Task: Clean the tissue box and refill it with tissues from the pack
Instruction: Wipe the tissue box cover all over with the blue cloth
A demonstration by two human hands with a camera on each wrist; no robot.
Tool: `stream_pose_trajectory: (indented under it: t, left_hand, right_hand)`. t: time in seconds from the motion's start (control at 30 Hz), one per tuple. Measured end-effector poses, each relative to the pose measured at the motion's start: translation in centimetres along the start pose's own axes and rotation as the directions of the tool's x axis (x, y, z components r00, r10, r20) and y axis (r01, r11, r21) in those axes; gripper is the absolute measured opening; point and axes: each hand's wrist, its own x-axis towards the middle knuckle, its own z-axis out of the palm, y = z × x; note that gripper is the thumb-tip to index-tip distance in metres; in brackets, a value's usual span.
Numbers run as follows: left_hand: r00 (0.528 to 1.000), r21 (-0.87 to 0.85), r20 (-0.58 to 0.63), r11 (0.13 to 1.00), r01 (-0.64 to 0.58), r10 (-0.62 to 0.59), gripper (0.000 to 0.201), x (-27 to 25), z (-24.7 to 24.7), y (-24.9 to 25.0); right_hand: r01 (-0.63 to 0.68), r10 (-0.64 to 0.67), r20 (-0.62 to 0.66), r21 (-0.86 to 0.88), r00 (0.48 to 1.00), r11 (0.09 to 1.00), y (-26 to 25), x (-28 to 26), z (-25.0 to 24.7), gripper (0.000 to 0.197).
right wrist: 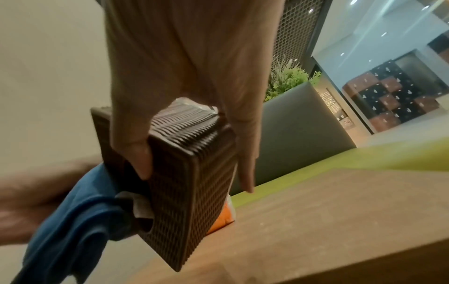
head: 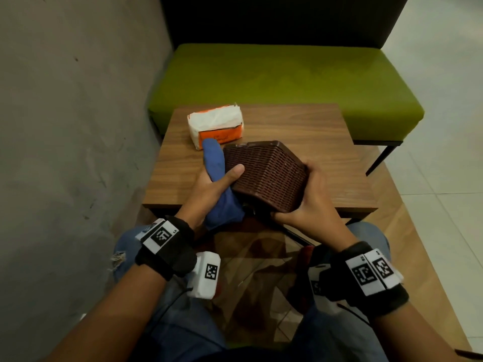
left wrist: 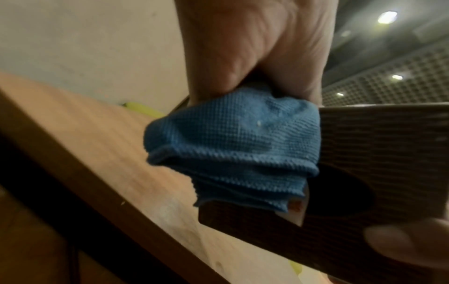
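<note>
Your right hand [head: 311, 202] clamps the brown woven tissue box [head: 264, 173], tilted above the table's [head: 300, 121] near edge. Your left hand [head: 209, 186] grips a blue cloth [head: 217, 178] against the box's left side. Tissue pack [head: 215, 125] lies at the far-left corner.

The head view is dim and warm, with soft, even indoor light; the white floor tiles [head: 441, 82] at right are the brightest part, and straight lines bow toward the wide-angle edges. Under the worktop [head: 300, 121] the space falls into deep shadow. In the left wrist view, round ceiling lamps [left wrist: 387, 17] glare at upper right, the blue cloth [left wrist: 233, 146] is sharp, and the worktop edge smears with blur. The right wrist view is soft throughout, the background bright and unfocused.
</note>
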Motion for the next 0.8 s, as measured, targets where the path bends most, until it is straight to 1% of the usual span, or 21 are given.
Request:
stream_pose_trajectory:
  t: [0.07,0.1,0.17,0.2,0.23,0.27,0.33,0.37,0.4,0.43,0.47,0.5,0.53,0.57,0.6,0.63,0.67,0.7,0.73,0.77,0.8]
  left_hand:
    - [0.986,0.146,-0.021,0.976,-0.16,0.165,0.068,0.4,0.1,-0.5]
    - [0.977,0.219,-0.042,0.956,-0.197,0.211,0.07,0.4,0.2,-0.5]
    - [0.964,0.321,-0.091,0.924,-0.21,0.251,0.062,0.2,0.5,-0.6]
    - [0.953,0.375,-0.096,0.898,-0.231,0.286,0.06,-0.1,0.8,-0.2]
    - [0.934,0.457,-0.081,0.846,-0.274,0.347,0.06,-0.8,1.1,0.5]
    - [0.899,0.539,-0.032,0.765,-0.352,0.437,0.06,-1.5,1.5,1.0]
    - [0.795,0.618,0.185,0.561,-0.551,0.577,0.061,-3.0,2.3,1.9]
    - [0.733,0.616,0.305,0.461,-0.639,0.608,0.061,-3.4,2.7,2.3]
    - [0.675,0.608,0.398,0.373,-0.701,0.621,0.061,-3.6,3.2,2.7]
    - [0.65,0.609,0.439,0.327,-0.723,0.621,0.061,-3.5,3.4,3.1]
    - [0.658,0.613,0.429,0.336,-0.715,0.618,0.06,-3.0,3.4,3.5]
    - [0.7,0.612,0.374,0.406,-0.679,0.608,0.06,-2.2,3.2,3.8]
    - [0.77,0.603,0.28,0.52,-0.606,0.573,0.06,-0.9,2.7,3.8]
    - [0.844,0.577,0.183,0.64,-0.507,0.504,0.062,0.6,2.1,3.6]
    - [0.9,0.541,0.104,0.735,-0.408,0.423,0.064,2.2,1.5,3.3]
    - [0.929,0.512,0.052,0.789,-0.34,0.366,0.069,3.4,1.0,3.0]
    - [0.937,0.486,0.031,0.814,-0.318,0.347,0.075,4.0,0.9,2.8]
    - [0.931,0.462,0.038,0.82,-0.338,0.363,0.078,3.9,1.1,2.7]
    - [0.916,0.446,0.069,0.809,-0.382,0.394,0.074,3.1,1.6,2.7]
    - [0.888,0.433,0.123,0.781,-0.45,0.443,0.067,1.7,2.5,2.7]
    - [0.848,0.417,0.195,0.74,-0.527,0.494,0.063,0.0,3.4,2.7]
  right_hand:
    - [-0.002,0.0,-0.053,-0.043,0.999,0.999,-0.4,0.0,0.7,0.114]
    - [0.02,-0.025,-0.091,-0.051,0.996,0.999,-0.6,0.0,0.9,0.116]
    - [0.065,-0.068,-0.146,-0.022,0.987,0.998,-0.7,0.0,1.2,0.118]
    - [0.08,-0.078,-0.162,0.007,0.984,0.997,-0.6,0.1,1.2,0.118]
    - [0.096,-0.089,-0.173,0.036,0.981,0.995,-0.6,0.1,1.3,0.116]
    - [0.123,-0.11,-0.189,0.059,0.976,0.991,-0.4,0.1,1.4,0.113]
    - [0.173,-0.149,-0.226,0.091,0.963,0.981,0.2,0.2,1.9,0.107]
    - [0.183,-0.153,-0.241,0.108,0.958,0.977,0.5,0.1,2.1,0.105]
    - [0.193,-0.156,-0.255,0.126,0.954,0.973,0.8,-0.1,2.2,0.104]
    - [0.207,-0.165,-0.262,0.139,0.951,0.969,1.0,-0.2,2.2,0.104]
    - [0.221,-0.179,-0.262,0.143,0.948,0.965,1.2,-0.4,2.0,0.104]
    - [0.238,-0.195,-0.261,0.145,0.945,0.96,1.2,-0.7,1.7,0.104]
    - [0.258,-0.214,-0.267,0.142,0.94,0.956,1.2,-1.0,1.5,0.103]
    - [0.28,-0.236,-0.277,0.132,0.931,0.951,1.0,-1.3,1.2,0.101]
    - [0.295,-0.252,-0.285,0.119,0.925,0.948,0.9,-1.5,1.1,0.1]
    - [0.298,-0.256,-0.287,0.115,0.923,0.948,0.7,-1.6,1.1,0.098]
    - [0.295,-0.251,-0.286,0.123,0.925,0.948,0.6,-1.6,1.2,0.098]
    - [0.283,-0.237,-0.28,0.139,0.93,0.949,0.6,-1.5,1.4,0.098]
    - [0.266,-0.22,-0.271,0.148,0.937,0.953,0.6,-1.3,1.6,0.1]
    - [0.243,-0.202,-0.262,0.132,0.943,0.961,0.7,-1.0,1.8,0.104]
    - [0.218,-0.187,-0.252,0.102,0.95,0.971,0.7,-0.6,1.9,0.105]
